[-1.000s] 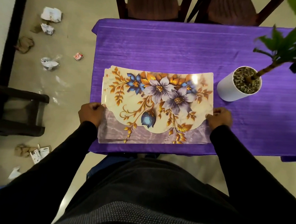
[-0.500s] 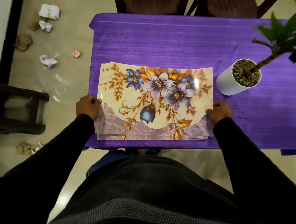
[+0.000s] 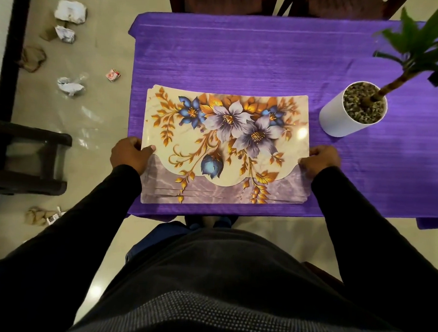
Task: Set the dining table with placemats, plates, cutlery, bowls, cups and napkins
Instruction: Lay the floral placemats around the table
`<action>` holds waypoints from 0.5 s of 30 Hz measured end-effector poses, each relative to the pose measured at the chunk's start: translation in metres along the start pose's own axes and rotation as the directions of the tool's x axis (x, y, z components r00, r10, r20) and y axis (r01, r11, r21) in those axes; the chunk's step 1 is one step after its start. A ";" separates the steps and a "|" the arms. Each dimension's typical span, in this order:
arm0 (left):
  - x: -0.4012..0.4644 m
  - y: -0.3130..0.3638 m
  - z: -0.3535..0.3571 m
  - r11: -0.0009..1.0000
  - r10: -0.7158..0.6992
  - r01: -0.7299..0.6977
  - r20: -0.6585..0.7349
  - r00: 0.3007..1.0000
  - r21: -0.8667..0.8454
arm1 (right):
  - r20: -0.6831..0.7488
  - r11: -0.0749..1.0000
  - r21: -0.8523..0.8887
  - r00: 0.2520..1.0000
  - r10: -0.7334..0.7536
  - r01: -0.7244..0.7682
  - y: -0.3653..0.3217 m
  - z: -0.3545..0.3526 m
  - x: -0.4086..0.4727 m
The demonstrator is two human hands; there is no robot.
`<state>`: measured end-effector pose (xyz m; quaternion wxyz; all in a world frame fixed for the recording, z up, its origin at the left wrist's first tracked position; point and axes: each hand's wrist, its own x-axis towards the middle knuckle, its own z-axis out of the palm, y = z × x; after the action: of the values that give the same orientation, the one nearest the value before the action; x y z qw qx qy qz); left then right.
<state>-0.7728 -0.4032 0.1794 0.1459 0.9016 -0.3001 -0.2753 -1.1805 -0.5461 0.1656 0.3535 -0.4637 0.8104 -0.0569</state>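
Note:
A stack of several glossy placemats (image 3: 224,145), cream and lilac with blue, purple and gold flowers, lies on the purple tablecloth (image 3: 243,60) near the table's front edge. Their lower edges are fanned slightly apart. My left hand (image 3: 129,153) grips the stack's left edge, thumb on top. My right hand (image 3: 319,162) grips the right edge the same way. No plates, cutlery, bowls, cups or napkins are in view.
A white pot (image 3: 350,111) with pebbles and a leafy green plant (image 3: 422,44) stands right of the mats. Two dark wooden chairs (image 3: 221,1) sit at the far side. Crumpled paper scraps (image 3: 70,10) litter the floor at left, beside a dark stool (image 3: 28,156).
The stack has slid a little away from me on the table, and its fanned edges sit more squarely together. Both hands keep their hold on the sides.

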 end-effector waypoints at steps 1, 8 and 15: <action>0.000 -0.001 0.001 1.000 -0.005 0.005 0.001 1.000 0.013 | 0.017 1.000 -0.007 1.000 0.006 -0.006 0.001 0.000 0.001; -0.003 -0.003 0.002 0.999 -0.024 0.024 -0.002 1.000 -0.021 | 0.040 0.997 -0.059 0.998 0.043 -0.041 0.005 0.002 0.003; -0.009 -0.003 0.004 0.996 -0.032 0.029 -0.035 0.999 -0.084 | 0.038 0.996 -0.060 0.996 0.076 -0.073 0.004 0.003 -0.001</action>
<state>-0.7805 -0.3957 0.1786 0.1843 0.9040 -0.2719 -0.2735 -1.1816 -0.5423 0.1620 0.3578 -0.4444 0.8212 -0.0106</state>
